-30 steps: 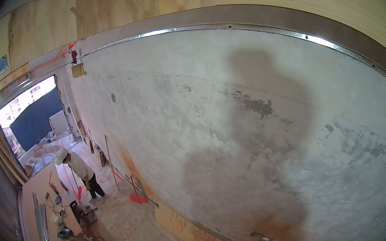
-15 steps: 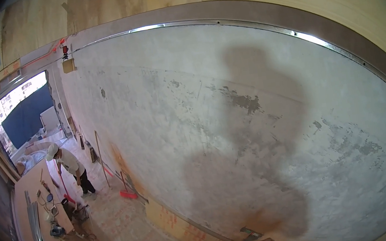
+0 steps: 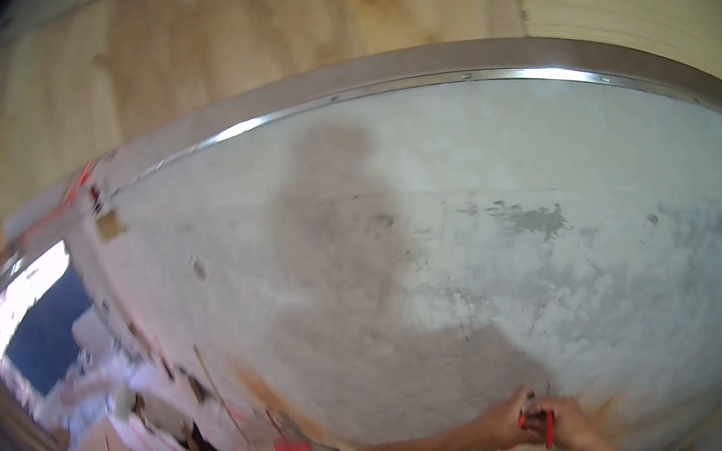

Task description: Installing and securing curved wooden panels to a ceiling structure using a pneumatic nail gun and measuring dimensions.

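Left hand (image 3: 505, 422) and right hand (image 3: 572, 423) both closed around a red tool (image 3: 549, 430), too blurred to identify, presumably paired for steady control near the grey wall (image 3: 630, 278).

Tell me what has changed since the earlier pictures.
The left hand and right hand have risen into fuller view, meeting at a red object; blur hides any change of grip. The person-shaped shadow has shifted left along the wall, off the grey patch. The red broom and metal strip stay in place.
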Demonstrator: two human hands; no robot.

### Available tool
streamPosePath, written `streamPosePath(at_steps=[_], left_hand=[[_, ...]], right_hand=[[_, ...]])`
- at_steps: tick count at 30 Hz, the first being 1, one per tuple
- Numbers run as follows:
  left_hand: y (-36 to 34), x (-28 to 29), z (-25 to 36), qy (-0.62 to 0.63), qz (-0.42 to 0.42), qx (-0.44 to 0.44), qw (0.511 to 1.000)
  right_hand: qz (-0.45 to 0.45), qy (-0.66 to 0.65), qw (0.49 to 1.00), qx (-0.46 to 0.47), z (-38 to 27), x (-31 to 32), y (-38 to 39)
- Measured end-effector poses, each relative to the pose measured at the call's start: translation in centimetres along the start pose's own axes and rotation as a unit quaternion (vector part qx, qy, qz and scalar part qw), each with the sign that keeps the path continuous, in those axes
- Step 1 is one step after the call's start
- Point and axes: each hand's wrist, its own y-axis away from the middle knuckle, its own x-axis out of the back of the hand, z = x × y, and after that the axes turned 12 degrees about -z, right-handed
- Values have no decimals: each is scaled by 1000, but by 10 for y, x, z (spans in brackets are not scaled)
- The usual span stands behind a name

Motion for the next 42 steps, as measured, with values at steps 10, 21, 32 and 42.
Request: streamPosePath(at_steps=[10,21,32,42], left_hand=[[126,264,168,-376,328,-117,859],[223,443,325,-576,628,1,524],[224,494,359,-588,642,12,493],[216,512,358,-616,660,4,431]], right_hand=[[270,125,923,243,-253,173,-111],[558,243,751,254,-420,374,-215],[558,193,734,336,-414,370,-224],[533,255,730,343,-416,356,-216]])
